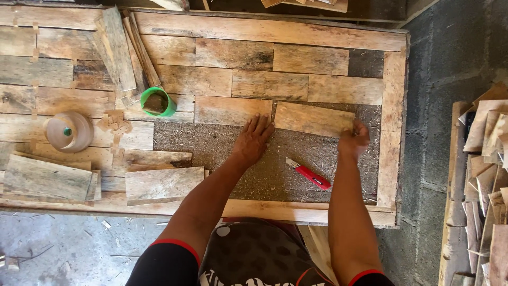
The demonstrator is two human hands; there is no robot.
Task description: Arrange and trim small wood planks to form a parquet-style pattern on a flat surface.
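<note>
A short wood plank (313, 118) lies on the bare chipboard (211, 144) of a framed panel, just below the fitted rows of planks. My left hand (253, 140) rests flat on the chipboard, fingers spread, fingertips touching the plank's left end. My right hand (354, 141) is curled at the plank's lower right corner, pressing against its edge. A red utility knife (309, 173) lies on the chipboard between my forearms.
A green cup (158, 101) stands on the panel left of centre. A round brown glue bottle (69, 131) lies further left. Loose planks (120, 50) are stacked at top left, more loose boards (161, 185) at bottom left. Wood offcuts (487, 175) pile up on the right.
</note>
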